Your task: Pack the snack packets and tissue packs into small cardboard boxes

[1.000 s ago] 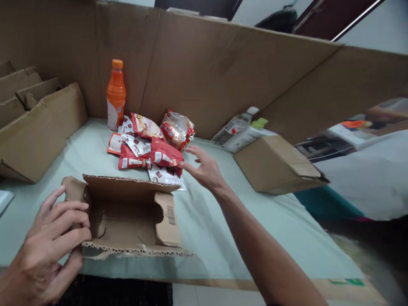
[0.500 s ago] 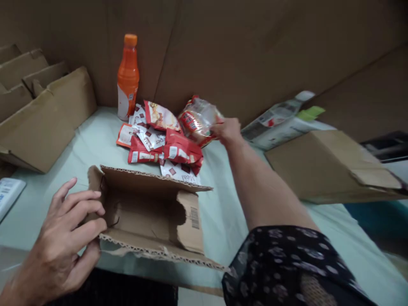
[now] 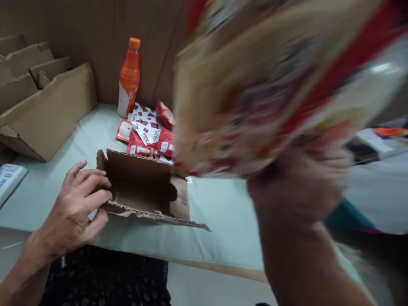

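Note:
My left hand (image 3: 79, 204) grips the left end of an open cardboard box (image 3: 179, 197), its fingers bent over the edge. The box has ragged edges, and its inside shows. Close to the camera, my right hand (image 3: 302, 182) is closed on a large food packet (image 3: 242, 97), red and cream with printed pictures, smeared by motion. The packet is raised above the table and hides part of the scene behind it. Beyond the box lies a pile of red packets (image 3: 137, 146) and white patterned sachets (image 3: 146, 121).
An orange bottle (image 3: 129, 78) stands behind the pile. Cardboard holders (image 3: 47, 114) are at the left, with a white device (image 3: 11, 180) in front of them. A pale green cloth (image 3: 223, 221) covers the table, and a brown panel (image 3: 98, 21) rises behind it.
My right hand has lifted the packet off the pile and brought it up and right, near the camera. My left hand stays at the box. The view has shifted slightly.

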The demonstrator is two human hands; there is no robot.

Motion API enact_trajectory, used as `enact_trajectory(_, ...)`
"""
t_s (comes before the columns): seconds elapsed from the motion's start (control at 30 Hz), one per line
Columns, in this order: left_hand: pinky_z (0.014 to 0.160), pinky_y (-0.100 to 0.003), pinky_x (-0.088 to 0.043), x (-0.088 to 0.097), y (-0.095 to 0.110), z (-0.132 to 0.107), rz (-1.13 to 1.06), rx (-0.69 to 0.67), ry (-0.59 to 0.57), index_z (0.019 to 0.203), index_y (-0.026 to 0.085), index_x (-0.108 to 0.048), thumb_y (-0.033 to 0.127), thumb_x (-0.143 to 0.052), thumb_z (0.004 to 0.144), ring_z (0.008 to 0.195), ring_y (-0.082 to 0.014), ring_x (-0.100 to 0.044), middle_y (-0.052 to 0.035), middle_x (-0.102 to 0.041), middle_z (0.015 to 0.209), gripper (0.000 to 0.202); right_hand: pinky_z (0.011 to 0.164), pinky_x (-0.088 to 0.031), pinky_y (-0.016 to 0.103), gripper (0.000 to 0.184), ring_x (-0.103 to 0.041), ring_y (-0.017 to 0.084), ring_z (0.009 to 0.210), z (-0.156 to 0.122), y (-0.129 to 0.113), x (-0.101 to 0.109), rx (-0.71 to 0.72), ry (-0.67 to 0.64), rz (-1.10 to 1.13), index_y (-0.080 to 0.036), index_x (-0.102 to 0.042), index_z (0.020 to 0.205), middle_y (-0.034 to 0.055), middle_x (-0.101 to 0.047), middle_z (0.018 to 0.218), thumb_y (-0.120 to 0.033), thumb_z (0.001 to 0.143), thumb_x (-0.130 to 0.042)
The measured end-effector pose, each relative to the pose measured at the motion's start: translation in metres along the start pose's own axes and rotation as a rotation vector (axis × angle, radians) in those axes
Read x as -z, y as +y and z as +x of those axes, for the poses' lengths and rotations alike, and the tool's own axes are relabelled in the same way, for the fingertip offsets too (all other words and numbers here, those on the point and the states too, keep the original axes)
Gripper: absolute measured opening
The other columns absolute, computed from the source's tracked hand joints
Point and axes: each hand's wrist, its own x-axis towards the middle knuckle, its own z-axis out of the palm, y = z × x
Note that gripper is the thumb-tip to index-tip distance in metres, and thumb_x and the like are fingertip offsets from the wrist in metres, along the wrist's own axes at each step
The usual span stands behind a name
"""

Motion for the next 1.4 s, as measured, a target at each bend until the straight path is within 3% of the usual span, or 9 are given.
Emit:
enact_trajectory(0.17, 0.118, -0.06, -0.035, 0.001, 0.003, 0.001, 0.033, -0.003, 0.014, 0.086, 0.021, -0.067, 0.01, -0.054, 0.084, 0.109, -0.0266, -0.066, -0.005, -0.072, 0.096, 0.017, 0.059, -0.06, 0.033, 0.012, -0.072, 0.022, 0.072, -0.046, -0.012, -0.051, -0.024, -0.003, 0.155, -0.023, -0.077, 0.081, 0.0024, -0.077, 0.079, -0.035, 0.082, -0.076)
enact_trajectory(0.33, 0.116, -0.059, -0.038, 0.001, 0.006, 0.001, 0.05, 0.006, 0.023, 0.076, 0.02, -0.066, 0.01, -0.053, 0.083, 0.093, -0.0244, -0.063, -0.004, -0.066, 0.085, 0.017, 0.044, -0.046, 0.025, 0.018, -0.055, 0.013, 0.047, -0.055, -0.025, -0.024, 0.145, -0.191, -0.15, -0.022, -0.074, 0.071, -0.0037, -0.063, 0.056, -0.028, 0.087, -0.07)
enact_trajectory(0.5, 0.113, -0.06, -0.041, 0.0, 0.006, 0.0, 0.037, 0.011, 0.033, 0.077, 0.018, -0.067, 0.012, -0.054, 0.084, 0.095, -0.0265, -0.061, -0.008, -0.063, 0.089, 0.016, 0.062, -0.054, 0.028, 0.022, -0.071, 0.018, 0.069, -0.047, -0.06, 0.02, 0.46, -0.279, -0.442, -0.032, -0.078, 0.104, -0.0004, -0.078, 0.088, -0.023, 0.096, -0.059)
enact_trajectory(0.6, 0.11, -0.062, -0.044, -0.002, 0.008, 0.001, 0.045, 0.022, 0.056, 0.079, 0.016, -0.069, 0.01, -0.054, 0.085, 0.099, -0.0287, -0.062, -0.0117, -0.063, 0.098, 0.017, 0.055, -0.047, 0.029, 0.029, -0.068, 0.018, 0.065, -0.033, -0.064, 0.015, 0.544, -0.516, -0.633, -0.027, -0.076, 0.091, 0.003, -0.077, 0.081, -0.023, 0.098, -0.047)
enact_trajectory(0.8, 0.085, -0.048, -0.058, -0.006, 0.013, -0.001, 0.062, 0.092, 0.121, 0.083, 0.014, -0.072, 0.009, -0.054, 0.085, 0.105, -0.0317, -0.06, -0.0164, -0.058, 0.113, 0.019, 0.05, -0.033, 0.026, 0.025, -0.05, 0.012, 0.051, -0.018, -0.061, -0.017, 0.447, -0.687, -0.627, -0.023, -0.059, 0.066, 0.0006, -0.063, 0.06, -0.015, 0.086, -0.047)
enact_trajectory(1.07, 0.091, -0.046, -0.058, -0.012, 0.01, -0.007, -0.031, 0.097, 0.158, 0.092, 0.014, -0.068, 0.008, -0.057, 0.085, 0.111, -0.0301, -0.059, -0.0131, -0.053, 0.113, 0.015, 0.049, -0.033, 0.025, 0.026, -0.048, 0.011, 0.047, -0.026, -0.055, -0.018, 0.276, -0.737, -0.528, -0.022, -0.052, 0.064, -0.002, -0.059, 0.057, -0.014, 0.088, -0.05)
enact_trajectory(1.23, 0.102, -0.049, -0.055, -0.012, 0.01, -0.006, -0.029, 0.08, 0.16, 0.095, 0.016, -0.065, 0.005, -0.057, 0.085, 0.124, -0.0323, -0.057, -0.0133, -0.052, 0.122, 0.017, 0.065, -0.043, 0.031, 0.005, -0.067, 0.021, 0.073, -0.027, -0.017, -0.034, 0.296, -1.091, -0.716, -0.022, -0.069, 0.084, 0.005, -0.076, 0.083, -0.021, 0.086, -0.064)
enact_trajectory(1.33, 0.104, -0.049, -0.054, -0.01, 0.01, -0.006, -0.025, 0.05, 0.128, 0.098, 0.016, -0.065, 0.004, -0.056, 0.084, 0.126, -0.0327, -0.057, -0.0148, -0.054, 0.13, 0.02, 0.078, -0.05, 0.035, 0.036, -0.071, 0.026, 0.098, -0.024, -0.017, -0.04, 0.368, -1.094, -0.613, -0.026, -0.07, 0.121, 0.0063, -0.077, 0.115, -0.02, 0.087, -0.065)
enact_trajectory(1.4, 0.107, -0.05, -0.053, -0.009, 0.01, -0.006, -0.035, 0.047, 0.116, 0.101, 0.017, -0.065, 0.004, -0.057, 0.084, 0.129, -0.0335, -0.056, -0.0151, -0.054, 0.136, 0.023, 0.08, -0.052, 0.034, 0.039, -0.072, 0.023, 0.098, -0.021, -0.023, -0.044, 0.398, -1.187, -0.542, -0.029, -0.072, 0.123, 0.0035, -0.077, 0.117, -0.014, 0.089, -0.06)
